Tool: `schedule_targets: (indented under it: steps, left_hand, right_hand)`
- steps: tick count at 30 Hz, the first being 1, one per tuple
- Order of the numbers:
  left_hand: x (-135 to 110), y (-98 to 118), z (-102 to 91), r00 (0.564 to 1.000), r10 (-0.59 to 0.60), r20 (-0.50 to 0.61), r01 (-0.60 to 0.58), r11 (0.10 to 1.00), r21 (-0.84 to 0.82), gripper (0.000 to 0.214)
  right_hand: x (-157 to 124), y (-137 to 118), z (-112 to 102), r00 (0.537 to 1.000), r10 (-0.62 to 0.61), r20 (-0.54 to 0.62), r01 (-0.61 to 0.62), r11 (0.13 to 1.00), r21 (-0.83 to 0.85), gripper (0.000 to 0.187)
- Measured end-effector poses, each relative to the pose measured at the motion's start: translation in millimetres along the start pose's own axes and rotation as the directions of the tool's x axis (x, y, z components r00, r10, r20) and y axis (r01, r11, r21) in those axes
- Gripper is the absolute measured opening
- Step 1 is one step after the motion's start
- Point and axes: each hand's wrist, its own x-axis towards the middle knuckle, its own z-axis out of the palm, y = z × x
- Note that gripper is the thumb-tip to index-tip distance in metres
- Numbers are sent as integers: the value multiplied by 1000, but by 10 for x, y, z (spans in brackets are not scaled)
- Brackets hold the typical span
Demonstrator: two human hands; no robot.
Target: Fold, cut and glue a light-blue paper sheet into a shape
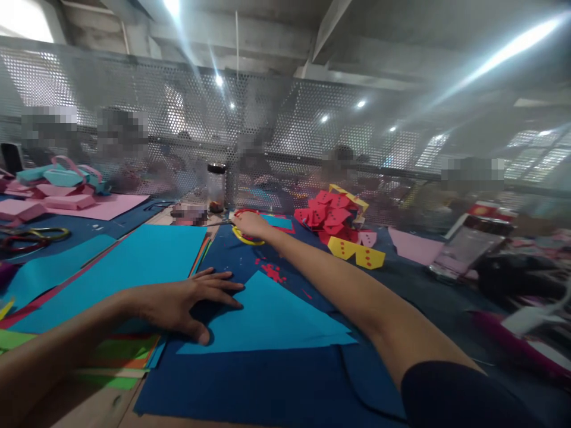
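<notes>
My left hand (pixel 191 300) lies with its fingers spread on the left edge of a folded blue paper triangle (pixel 272 321). Farther off, my right hand (pixel 252 224) is stretched out over the table, its fingers closed on a pair of scissors (pixel 248 240) with red and yellow handles. The blades point to the left, and the hand partly covers the handles. Small red paper bits (pixel 273 273) lie between the scissors and the blue triangle.
A stack of blue sheets (pixel 156 255) lies left, over other colours. Red folded paper shapes (pixel 328 211) and a yellow cutout (pixel 357 252) are at the right, near a clear bottle (pixel 473 244). A dark-lidded jar (pixel 216 187) stands by the perforated metal screen (pixel 276 113).
</notes>
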Motion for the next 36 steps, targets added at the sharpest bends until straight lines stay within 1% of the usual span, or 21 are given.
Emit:
schedule_targets:
  steps: [2,4,6,8,13,18,20,23,26,29,31,33,35,36]
  left_hand:
    - [-1,1,5,1000,-12,8,12,1000,4,70]
    - [-2,-2,12,1000,-24,14,24,1000,15,70]
    - [-3,-11,21,999,-34,17,34,999,24,70]
    - [-2,-24,30,999,-37,15,36,999,28,70]
    - [0,-57,44,1000,-16,3,16,999,42,70]
    - [-9,-69,48,1000,0,0,0,999,39,70]
    - [-10,-69,48,1000,11,-4,-11,999,33,70]
    - [-9,-79,54,1000,3,-3,-3,1000,30,70]
    - [-10,-98,65,1000,-2,-5,2,999,35,70]
    - [-8,-100,74,1000,-14,-12,14,999,47,70]
    - [-2,-86,75,1000,-17,-14,18,998,62,69]
    - [7,-64,72,1000,-7,-17,8,997,75,69]
    - [15,-41,70,1000,-1,-19,3,997,77,69]
    - [17,-31,69,1000,-7,-19,9,997,75,68]
  right_hand:
    - [22,279,-57,998,63,-16,-63,998,-8,56]
    - [47,521,-78,992,128,-17,-129,992,-15,50]
    - [80,700,-65,983,183,1,-183,983,-18,35]
    - [122,813,-32,975,222,23,-222,975,-15,32]
    - [207,960,35,954,298,35,-298,954,-17,32]
    - [158,1077,62,936,350,42,-349,937,-29,30]
    - [99,1090,55,934,356,16,-355,934,-42,33]
    - [-29,1063,-6,945,320,-74,-325,943,-73,38]
    - [-241,1005,-119,964,223,-144,-239,966,-103,42]
    - [-609,927,-221,987,100,-124,-113,987,-110,38]
    - [-959,870,-248,995,16,-102,-27,994,-105,34]
    - [-1362,815,-231,994,-80,-70,75,995,-72,35]
    - [-1758,772,-179,994,-106,5,106,994,-21,36]
    - [-1932,758,-144,995,-102,19,102,995,-2,38]
